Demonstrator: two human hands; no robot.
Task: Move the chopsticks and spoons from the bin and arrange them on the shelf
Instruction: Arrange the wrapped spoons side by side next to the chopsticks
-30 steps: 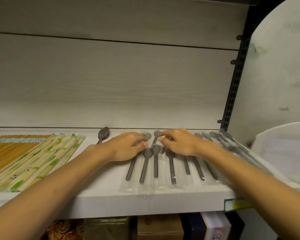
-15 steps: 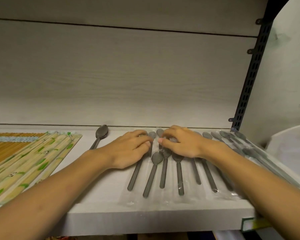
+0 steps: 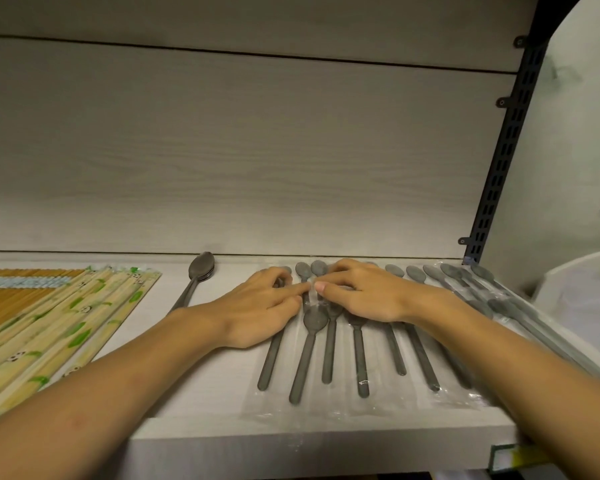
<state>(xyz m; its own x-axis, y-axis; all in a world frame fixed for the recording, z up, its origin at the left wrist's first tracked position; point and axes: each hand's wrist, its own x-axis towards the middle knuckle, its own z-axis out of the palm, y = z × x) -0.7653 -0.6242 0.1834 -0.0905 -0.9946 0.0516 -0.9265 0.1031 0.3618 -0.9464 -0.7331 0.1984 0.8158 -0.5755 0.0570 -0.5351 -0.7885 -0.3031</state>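
Note:
Several grey spoons (image 3: pixel 309 358) in clear plastic sleeves lie side by side on the white shelf (image 3: pixel 291 441), handles toward me. My left hand (image 3: pixel 257 306) and my right hand (image 3: pixel 364 296) rest on the middle of that row, fingers curled, thumbs and fingertips almost touching as they pinch the sleeves of neighbouring spoons. More wrapped spoons (image 3: pixel 482 289) fan out to the right. A small stack of unwrapped dark spoons (image 3: pixel 198 275) lies alone left of my hands. Green-printed chopstick packs (image 3: pixel 66 323) and brown chopsticks (image 3: pixel 7 296) cover the shelf's left end.
The white bin (image 3: pixel 582 306) stands at the right edge, beside the shelf. A black slotted upright (image 3: pixel 499 161) closes the shelf's right side, and a pale wood-grain back panel (image 3: pixel 239 161) rises behind. A yellow-green label (image 3: pixel 513 459) sits on the front edge.
Both hands stay on the wrapped spoons, their thumbs now closer together. The view has shifted a little to the right and nearer to the shelf.

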